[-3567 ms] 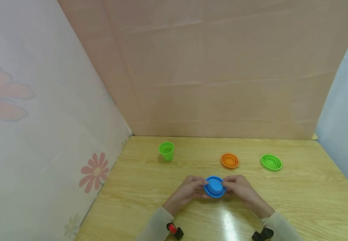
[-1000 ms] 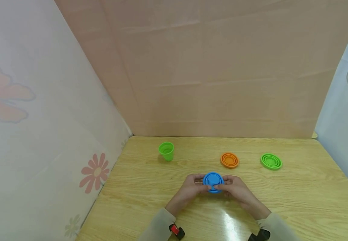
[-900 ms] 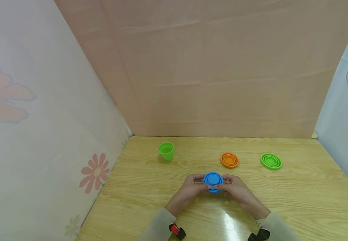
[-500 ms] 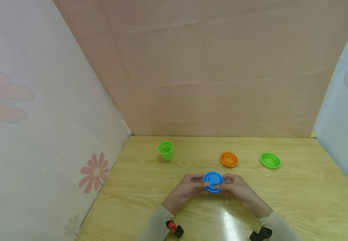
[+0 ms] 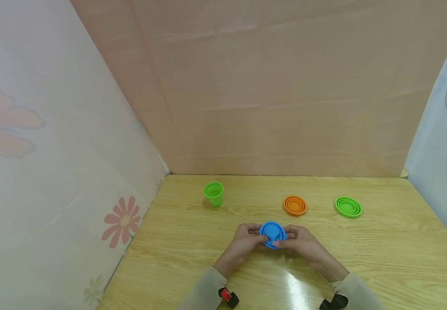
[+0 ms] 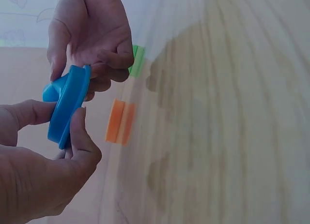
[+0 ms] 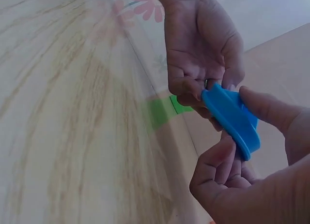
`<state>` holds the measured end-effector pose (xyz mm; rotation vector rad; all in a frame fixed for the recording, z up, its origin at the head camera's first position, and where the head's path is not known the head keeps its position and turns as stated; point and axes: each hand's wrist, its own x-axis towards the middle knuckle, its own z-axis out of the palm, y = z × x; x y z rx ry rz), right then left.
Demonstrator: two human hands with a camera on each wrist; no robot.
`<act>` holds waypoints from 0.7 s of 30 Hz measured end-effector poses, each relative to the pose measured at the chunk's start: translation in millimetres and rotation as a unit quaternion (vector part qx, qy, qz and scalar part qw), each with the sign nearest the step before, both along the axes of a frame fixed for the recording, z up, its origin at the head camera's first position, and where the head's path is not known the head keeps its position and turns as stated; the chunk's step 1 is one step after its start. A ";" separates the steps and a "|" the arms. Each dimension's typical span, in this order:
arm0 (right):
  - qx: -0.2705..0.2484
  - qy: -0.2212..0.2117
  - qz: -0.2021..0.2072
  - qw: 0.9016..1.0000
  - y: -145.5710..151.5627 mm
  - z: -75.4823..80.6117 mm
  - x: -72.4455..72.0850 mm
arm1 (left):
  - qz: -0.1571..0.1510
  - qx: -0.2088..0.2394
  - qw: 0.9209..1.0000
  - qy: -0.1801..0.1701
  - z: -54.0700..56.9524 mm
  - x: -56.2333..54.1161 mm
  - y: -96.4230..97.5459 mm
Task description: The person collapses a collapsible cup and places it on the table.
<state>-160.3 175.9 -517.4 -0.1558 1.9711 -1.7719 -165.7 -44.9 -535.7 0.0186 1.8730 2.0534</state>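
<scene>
Both hands hold a blue collapsible cup [image 5: 272, 229] above the near middle of the table. Its rings are mostly folded flat, while a piece of the middle bulges out on the thumbs' side in the left wrist view. My left hand [image 5: 241, 243] pinches the left edge, thumb on the face and fingers behind. On the opposite side my right hand [image 5: 306, 246] grips the rim the same way, its thumb low on the face. The right wrist view shows the blue wall slanting between both thumbs and fingers. Fingers behind the cup are partly hidden.
A green cup [image 5: 214, 194], unfolded, stands upright at the back left. An orange folded cup [image 5: 294, 206] and a green folded cup [image 5: 348, 207] lie flat at the back right. A brown panel [image 5: 285, 107] rises behind the wooden table [image 5: 177, 241], with printed cloth on both sides.
Both thumbs have shifted from the blue cup's sides to its lower face. Its raised middle has flattened into rings. Lately the cup has moved slightly left; the other cups stay put.
</scene>
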 end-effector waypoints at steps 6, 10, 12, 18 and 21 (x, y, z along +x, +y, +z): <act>0.027 0.010 -0.043 0.999 -5.6 2.1 1.6 | 0.022 -0.045 0.998 0.028 5.5 5.3 4.9; 0.046 0.008 -0.067 0.997 -10.3 3.4 2.6 | 0.022 -0.067 0.996 0.050 8.2 8.9 5.4; 0.052 0.003 -0.073 0.996 -11.5 2.8 3.1 | 0.016 -0.072 0.996 0.048 9.2 10.2 4.1; 0.047 -0.004 -0.063 0.997 -6.8 -2.6 3.1 | -0.023 -0.042 0.999 0.023 14.1 9.1 -0.9; 0.037 -0.006 -0.042 0.998 -2.8 -3.9 2.0 | -0.031 -0.045 0.998 0.023 17.2 7.4 -2.3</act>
